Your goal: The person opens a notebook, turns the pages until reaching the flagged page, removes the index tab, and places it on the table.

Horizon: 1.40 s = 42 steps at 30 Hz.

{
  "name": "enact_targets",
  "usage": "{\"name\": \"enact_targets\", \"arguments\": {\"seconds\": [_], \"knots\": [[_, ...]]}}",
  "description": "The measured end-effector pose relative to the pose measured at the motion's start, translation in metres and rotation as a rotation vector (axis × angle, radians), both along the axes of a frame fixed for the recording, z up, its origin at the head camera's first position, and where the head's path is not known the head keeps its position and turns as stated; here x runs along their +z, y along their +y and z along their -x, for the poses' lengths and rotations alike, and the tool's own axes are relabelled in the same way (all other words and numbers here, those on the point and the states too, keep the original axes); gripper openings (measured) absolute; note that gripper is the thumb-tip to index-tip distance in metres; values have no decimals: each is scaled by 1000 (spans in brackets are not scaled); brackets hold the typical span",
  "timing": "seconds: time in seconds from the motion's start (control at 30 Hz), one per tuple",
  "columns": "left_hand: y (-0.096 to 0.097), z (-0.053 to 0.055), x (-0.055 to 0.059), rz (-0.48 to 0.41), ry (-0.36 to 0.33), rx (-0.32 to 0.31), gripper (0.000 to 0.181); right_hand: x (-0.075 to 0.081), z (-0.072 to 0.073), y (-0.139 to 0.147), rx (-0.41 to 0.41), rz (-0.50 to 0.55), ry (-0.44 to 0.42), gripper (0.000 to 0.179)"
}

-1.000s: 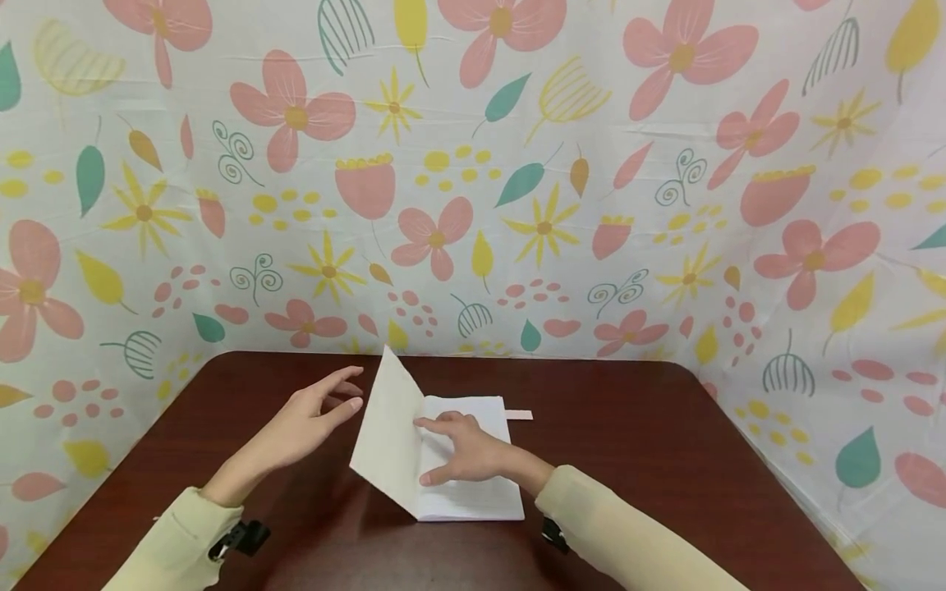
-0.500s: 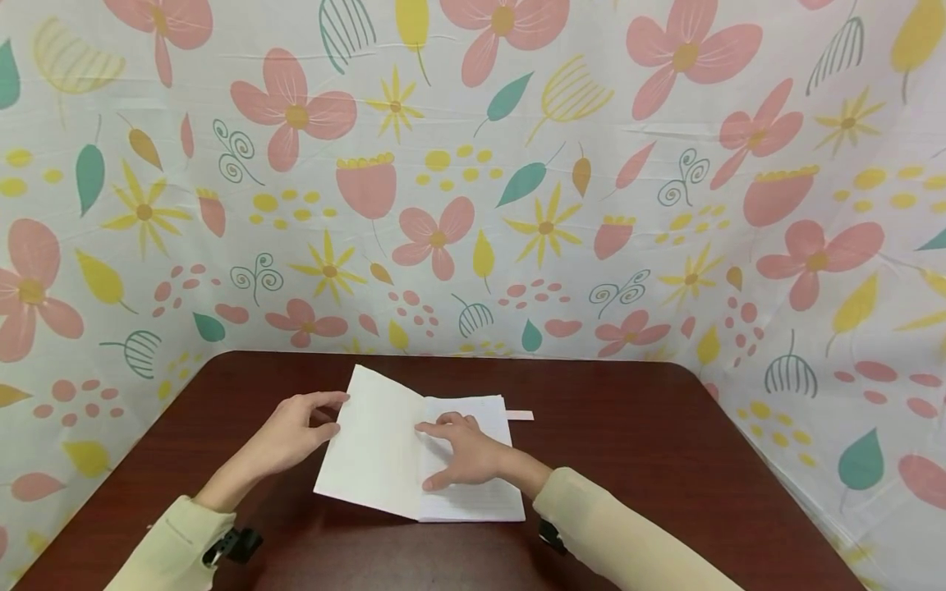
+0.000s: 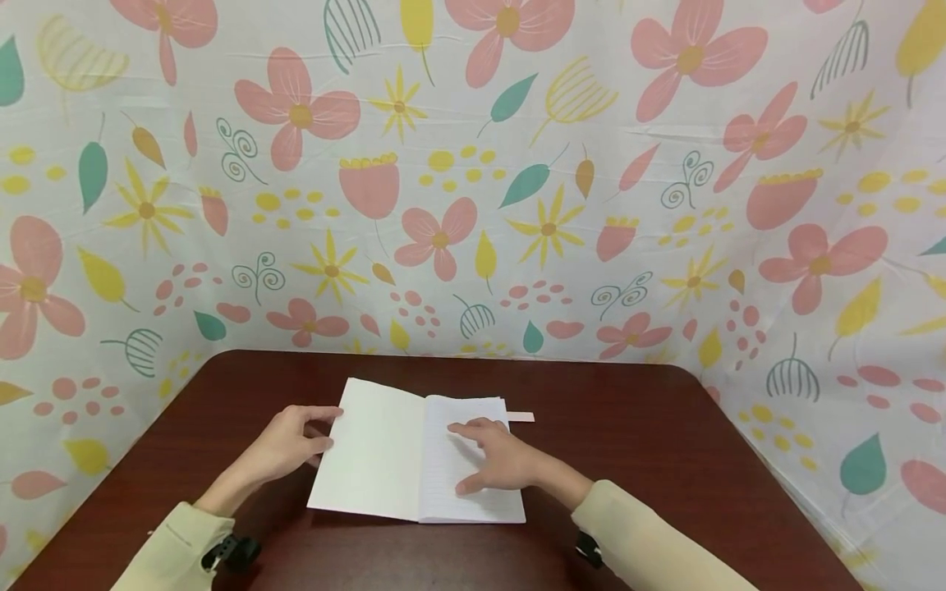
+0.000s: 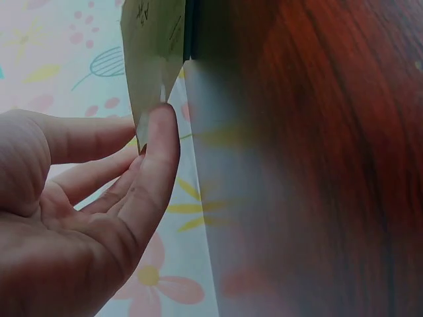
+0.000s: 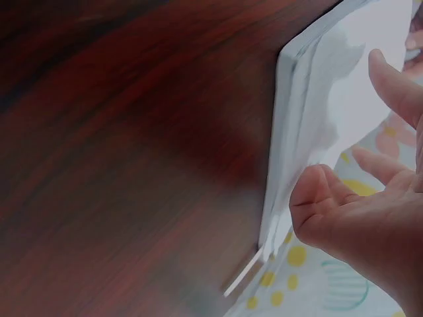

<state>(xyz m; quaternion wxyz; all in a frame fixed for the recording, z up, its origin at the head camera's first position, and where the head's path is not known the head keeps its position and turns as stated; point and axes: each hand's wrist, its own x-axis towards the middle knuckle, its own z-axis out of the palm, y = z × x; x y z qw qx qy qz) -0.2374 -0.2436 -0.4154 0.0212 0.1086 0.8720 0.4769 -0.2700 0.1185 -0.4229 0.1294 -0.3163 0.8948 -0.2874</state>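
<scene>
A notebook (image 3: 443,484) lies on the table, its cover (image 3: 369,451) turned out to the left and a ruled page (image 3: 439,472) showing on the right. My left hand (image 3: 290,443) pinches the outer edge of that cover between thumb and fingers. The left wrist view shows the cover (image 4: 153,59) from its other side, slightly raised, with dark marks on it. Over the right page is my right hand (image 3: 502,460), its fingers spread and holding nothing. In the right wrist view, this hand (image 5: 370,205) is above the page block (image 5: 287,132).
A pale strip (image 3: 521,417) sticks out from the notebook's right edge. The dark red-brown table (image 3: 650,476) carries the notebook. Behind it and at the sides hangs a white cloth (image 3: 473,123) printed with flowers and leaves.
The cover has swung left and down from a steep tilt to nearly flat. My left hand has lowered and taken its edge. My right hand has shifted right, away from the fold.
</scene>
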Motion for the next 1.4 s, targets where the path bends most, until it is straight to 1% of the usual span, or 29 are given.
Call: {"name": "enact_targets", "arguments": {"seconds": [0.1, 0.3, 0.5, 0.63, 0.83, 0.97, 1.13, 1.4], "knots": [[0, 1, -3, -9, -12, -11, 48, 1, -3, 16, -9, 12, 11, 87], [2, 1, -7, -10, -53, -1, 50, 3, -9, 44, -28, 4, 20, 85], [2, 0, -9, -25, -76, -15, 53, -1, -8, 65, -62, -4, 11, 84], [3, -1, -9, -30, -81, -26, 56, -2, -8, 75, -78, 12, 0, 84], [4, -3, -11, -47, -112, -34, 59, -2, -5, 80, -66, 29, -1, 83], [4, -2, -14, -70, -131, -55, 61, -3, -3, 80, -68, 24, 4, 83], [3, -3, -16, -103, -141, -86, 63, -4, 0, 79, -71, 31, 19, 83], [1, -2, -15, -124, -151, -103, 64, -6, 4, 80, -82, 25, 34, 82]]}}
